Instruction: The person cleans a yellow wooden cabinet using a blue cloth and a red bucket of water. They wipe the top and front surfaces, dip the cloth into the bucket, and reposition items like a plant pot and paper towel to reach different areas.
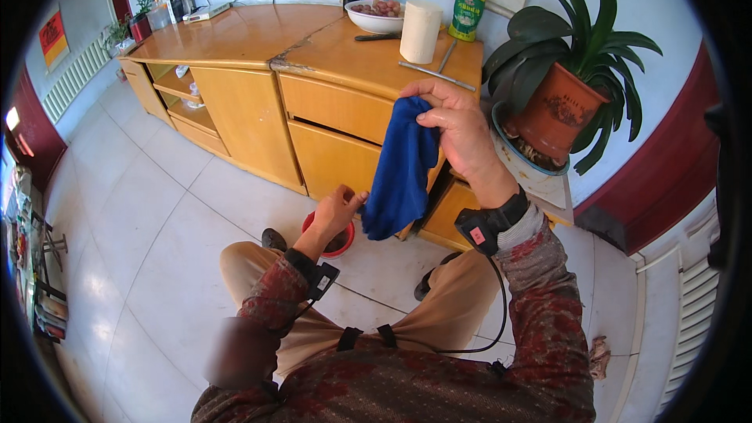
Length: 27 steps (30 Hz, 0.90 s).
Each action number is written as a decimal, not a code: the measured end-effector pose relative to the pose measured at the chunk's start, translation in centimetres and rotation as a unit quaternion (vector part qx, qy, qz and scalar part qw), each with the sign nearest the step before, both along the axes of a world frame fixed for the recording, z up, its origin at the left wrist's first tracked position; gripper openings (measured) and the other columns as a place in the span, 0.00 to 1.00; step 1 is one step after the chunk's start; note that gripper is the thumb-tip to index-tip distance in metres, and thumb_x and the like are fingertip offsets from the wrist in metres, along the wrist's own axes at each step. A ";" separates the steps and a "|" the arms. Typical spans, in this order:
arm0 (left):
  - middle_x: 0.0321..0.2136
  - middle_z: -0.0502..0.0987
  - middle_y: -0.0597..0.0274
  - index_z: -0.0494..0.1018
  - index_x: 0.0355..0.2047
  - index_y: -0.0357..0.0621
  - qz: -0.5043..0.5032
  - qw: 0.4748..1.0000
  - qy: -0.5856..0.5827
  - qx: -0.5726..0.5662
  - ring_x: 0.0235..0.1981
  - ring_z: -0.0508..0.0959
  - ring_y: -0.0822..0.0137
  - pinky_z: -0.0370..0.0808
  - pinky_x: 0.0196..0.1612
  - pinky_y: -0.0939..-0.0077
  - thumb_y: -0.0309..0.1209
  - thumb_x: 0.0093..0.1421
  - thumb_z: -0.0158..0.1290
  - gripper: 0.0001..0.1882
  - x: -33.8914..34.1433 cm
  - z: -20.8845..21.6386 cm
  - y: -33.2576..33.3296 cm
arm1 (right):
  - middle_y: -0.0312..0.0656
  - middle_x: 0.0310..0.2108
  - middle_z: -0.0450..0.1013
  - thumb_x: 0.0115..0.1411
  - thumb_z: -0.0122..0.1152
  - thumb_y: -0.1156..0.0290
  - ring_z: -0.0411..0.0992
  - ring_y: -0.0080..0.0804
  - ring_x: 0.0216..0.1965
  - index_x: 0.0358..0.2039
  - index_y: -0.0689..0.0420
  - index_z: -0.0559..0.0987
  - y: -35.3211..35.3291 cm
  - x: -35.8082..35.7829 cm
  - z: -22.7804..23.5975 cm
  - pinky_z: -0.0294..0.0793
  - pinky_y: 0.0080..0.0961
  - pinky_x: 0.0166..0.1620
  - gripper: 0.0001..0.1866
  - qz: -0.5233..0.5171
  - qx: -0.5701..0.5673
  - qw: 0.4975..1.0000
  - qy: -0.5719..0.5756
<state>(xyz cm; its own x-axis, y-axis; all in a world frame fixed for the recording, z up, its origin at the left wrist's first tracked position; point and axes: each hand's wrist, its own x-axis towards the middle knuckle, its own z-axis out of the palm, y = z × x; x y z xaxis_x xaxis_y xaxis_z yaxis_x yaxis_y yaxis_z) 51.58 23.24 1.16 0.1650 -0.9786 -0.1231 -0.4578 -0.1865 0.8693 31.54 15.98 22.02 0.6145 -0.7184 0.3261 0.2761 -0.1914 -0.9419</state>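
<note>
A red-and-yellow poster (53, 37) bears dark markings at far left. The left hand (335, 215), half-curled, is at the lower left edge of a blue cloth (399, 172); whether it grips, I cannot tell. The cloth hangs in front of the worktop (211, 31), its top pinched in the right hand (458, 129). Beyond, a green bottle (468, 12) shows printed lettering; rightmost, a terracotta pot (560, 110) carries dark marks.

"Was it dim?"
"No, bright; the floor (98, 290) glared at left."
"And how was sharpness?"
"Mostly clear; a patch by the left sleeve (270, 298) was blurred, and straight lines bowed outward."
</note>
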 end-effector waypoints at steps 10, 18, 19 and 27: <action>0.38 0.80 0.64 0.72 0.53 0.37 -0.199 0.931 0.289 -0.096 0.40 0.77 0.71 0.74 0.49 0.73 0.30 0.51 0.69 0.30 -1.2 6.6 1.2 | 0.43 0.45 0.74 0.46 0.46 0.85 0.73 0.25 0.45 0.49 0.67 0.74 -0.1 1.7 2.9 0.72 0.21 0.52 0.25 0.102 -0.009 0.995 0.014; 0.37 0.81 0.65 0.78 0.46 0.35 -0.221 0.924 0.313 -0.005 0.39 0.78 0.70 0.73 0.50 0.76 0.20 0.49 0.66 0.22 0.1 0.7 2.0 | 0.43 0.46 0.74 0.46 0.44 0.85 0.73 0.26 0.43 0.50 0.66 0.74 -2.1 -0.7 2.9 0.72 0.19 0.49 0.27 0.037 0.005 0.999 -0.036; 0.37 0.81 0.66 0.78 0.46 0.35 -0.214 0.927 0.307 -0.003 0.38 0.78 0.70 0.73 0.50 0.76 0.20 0.49 0.66 0.22 0.4 0.1 2.1 | 0.43 0.46 0.74 0.46 0.45 0.86 0.73 0.25 0.43 0.49 0.66 0.75 -2.7 -1.3 2.4 0.72 0.18 0.48 0.27 0.023 0.012 0.998 -0.050; 0.40 0.81 0.61 0.77 0.46 0.33 -0.184 0.895 0.406 -0.011 0.39 0.79 0.71 0.73 0.49 0.79 0.20 0.56 0.59 0.16 4.4 1.6 2.9 | 0.43 0.43 0.75 0.46 0.47 0.83 0.72 0.30 0.42 0.48 0.65 0.77 -7.6 -8.1 -6.8 0.70 0.22 0.47 0.25 -0.153 0.053 0.987 0.010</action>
